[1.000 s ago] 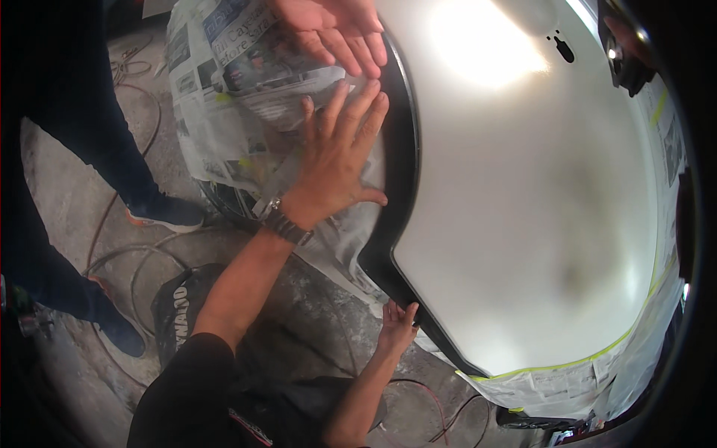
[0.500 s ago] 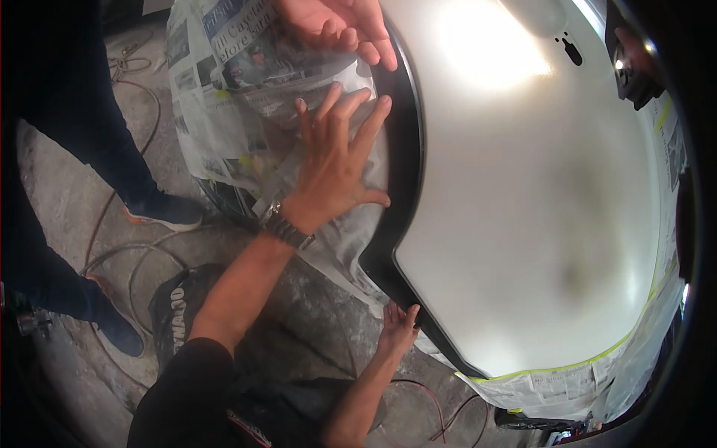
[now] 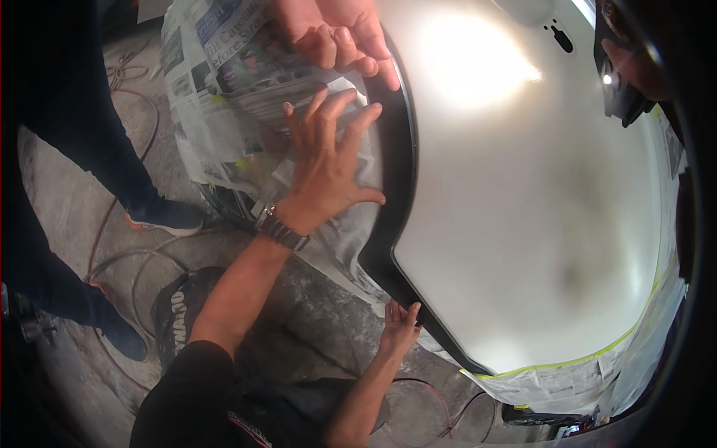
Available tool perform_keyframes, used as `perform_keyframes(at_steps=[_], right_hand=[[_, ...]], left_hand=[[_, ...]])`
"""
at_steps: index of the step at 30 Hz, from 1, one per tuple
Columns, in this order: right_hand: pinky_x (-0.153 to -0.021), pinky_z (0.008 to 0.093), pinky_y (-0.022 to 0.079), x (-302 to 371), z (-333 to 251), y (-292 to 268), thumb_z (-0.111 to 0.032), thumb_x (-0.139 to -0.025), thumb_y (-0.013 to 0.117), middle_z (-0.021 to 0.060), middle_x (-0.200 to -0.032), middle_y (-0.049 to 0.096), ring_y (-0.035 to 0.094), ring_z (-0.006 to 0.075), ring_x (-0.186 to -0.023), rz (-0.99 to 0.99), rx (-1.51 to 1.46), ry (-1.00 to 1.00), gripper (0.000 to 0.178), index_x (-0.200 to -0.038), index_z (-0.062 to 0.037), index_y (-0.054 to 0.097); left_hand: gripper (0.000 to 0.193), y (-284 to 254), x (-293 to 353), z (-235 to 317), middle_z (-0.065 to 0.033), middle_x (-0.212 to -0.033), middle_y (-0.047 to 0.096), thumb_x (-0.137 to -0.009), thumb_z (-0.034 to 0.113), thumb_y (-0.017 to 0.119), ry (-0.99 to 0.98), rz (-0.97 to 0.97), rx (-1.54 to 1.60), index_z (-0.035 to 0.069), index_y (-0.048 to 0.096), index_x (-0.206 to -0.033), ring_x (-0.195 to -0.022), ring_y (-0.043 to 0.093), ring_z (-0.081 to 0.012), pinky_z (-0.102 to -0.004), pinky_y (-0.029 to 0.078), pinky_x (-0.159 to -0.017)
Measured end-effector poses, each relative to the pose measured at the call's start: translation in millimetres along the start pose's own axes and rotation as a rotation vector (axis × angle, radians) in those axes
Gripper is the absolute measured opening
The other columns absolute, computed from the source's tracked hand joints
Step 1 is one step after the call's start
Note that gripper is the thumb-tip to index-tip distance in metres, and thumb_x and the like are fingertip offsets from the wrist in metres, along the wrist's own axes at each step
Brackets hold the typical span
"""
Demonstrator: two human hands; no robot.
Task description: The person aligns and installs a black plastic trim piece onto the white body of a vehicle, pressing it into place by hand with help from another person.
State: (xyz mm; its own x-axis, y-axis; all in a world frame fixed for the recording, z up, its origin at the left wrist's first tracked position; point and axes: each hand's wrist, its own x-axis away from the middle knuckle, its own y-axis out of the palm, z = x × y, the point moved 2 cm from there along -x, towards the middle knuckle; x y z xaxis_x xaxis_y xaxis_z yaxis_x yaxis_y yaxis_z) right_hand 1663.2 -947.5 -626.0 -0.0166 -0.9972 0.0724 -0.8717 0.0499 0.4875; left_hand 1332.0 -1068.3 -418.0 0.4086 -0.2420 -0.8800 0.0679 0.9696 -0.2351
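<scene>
A black curved trim strip (image 3: 399, 168) runs along the left edge of a large glossy white body panel (image 3: 485, 216). My left hand (image 3: 321, 168), a watch on its wrist, has its fingers spread beside the strip, over newspaper and plastic masking (image 3: 231, 123). Whether its fingertips touch the masking, I cannot tell. Lower down, my right hand (image 3: 399, 325) is closed at the strip's outer edge, thumb against the black; some fingers are partly hidden. Another person's hand (image 3: 336, 41) reaches in from the top, a fingertip against the strip.
Another person's legs and shoes (image 3: 160, 213) stand at the left. Hoses (image 3: 142, 254) lie across the concrete floor. Yellow-green tape (image 3: 567, 366) borders the panel's lower edge above more newspaper. At the upper right, a second hand (image 3: 642, 71) is beside a dark object.
The other person's hand at the top has come slightly lower, its fingers more curled. My left fingertips have shifted a little left. My right hand stays at the strip.
</scene>
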Motion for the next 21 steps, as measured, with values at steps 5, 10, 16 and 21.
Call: perform_keyframes(at_steps=[5, 10, 16, 21], right_hand=[[-0.087, 0.0494, 0.055, -2, 4, 0, -0.032, -0.094, 0.075, 0.0144, -0.102, 0.069, 0.070, 0.0312, -0.094, 0.045, -0.020, -0.024, 0.037, -0.115, -0.0076, 0.059], [-0.081, 0.0481, 0.057, 8, -4, 16, -0.027, -0.092, 0.078, 0.0087, -0.097, 0.063, 0.070, 0.0291, -0.091, 0.069, -0.039, -0.023, 0.054, -0.130, -0.0139, 0.043], [-0.081, 0.0473, 0.058, 8, -4, 18, -0.020, -0.089, 0.081, 0.0088, -0.104, 0.062, 0.070, 0.0282, -0.092, 0.155, -0.060, 0.018, 0.067, -0.137, -0.0147, 0.033], [-0.083, 0.0480, 0.057, 7, -2, 14, -0.016, -0.088, 0.081, 0.0172, -0.121, 0.061, 0.068, 0.0318, -0.100, 0.172, -0.043, 0.076, 0.115, -0.159, -0.0129, -0.010]], left_hand=[[0.125, 2, -1, 3, -0.0094, -0.150, 0.027, -0.040, 0.042, 0.100, 0.004, -0.011, -0.043, 0.023, 0.041, -0.149, -0.143, 0.021, -0.0397, -0.0773, 0.010, -0.113], [0.127, -2, -6, 8, -0.0127, -0.149, 0.027, -0.039, 0.042, 0.101, 0.059, 0.000, -0.068, 0.019, 0.042, -0.148, -0.142, 0.022, -0.0388, -0.0720, 0.015, -0.113], [0.129, -1, -6, 12, -0.0198, -0.146, 0.028, -0.043, 0.055, 0.098, 0.072, -0.028, -0.149, 0.008, 0.040, -0.149, -0.135, 0.029, -0.0384, -0.0555, 0.028, -0.113], [0.133, 6, -2, 17, -0.0195, -0.141, 0.030, -0.042, 0.055, 0.098, 0.054, -0.027, -0.118, 0.007, 0.037, -0.150, -0.133, 0.029, -0.0386, -0.0539, 0.029, -0.113]])
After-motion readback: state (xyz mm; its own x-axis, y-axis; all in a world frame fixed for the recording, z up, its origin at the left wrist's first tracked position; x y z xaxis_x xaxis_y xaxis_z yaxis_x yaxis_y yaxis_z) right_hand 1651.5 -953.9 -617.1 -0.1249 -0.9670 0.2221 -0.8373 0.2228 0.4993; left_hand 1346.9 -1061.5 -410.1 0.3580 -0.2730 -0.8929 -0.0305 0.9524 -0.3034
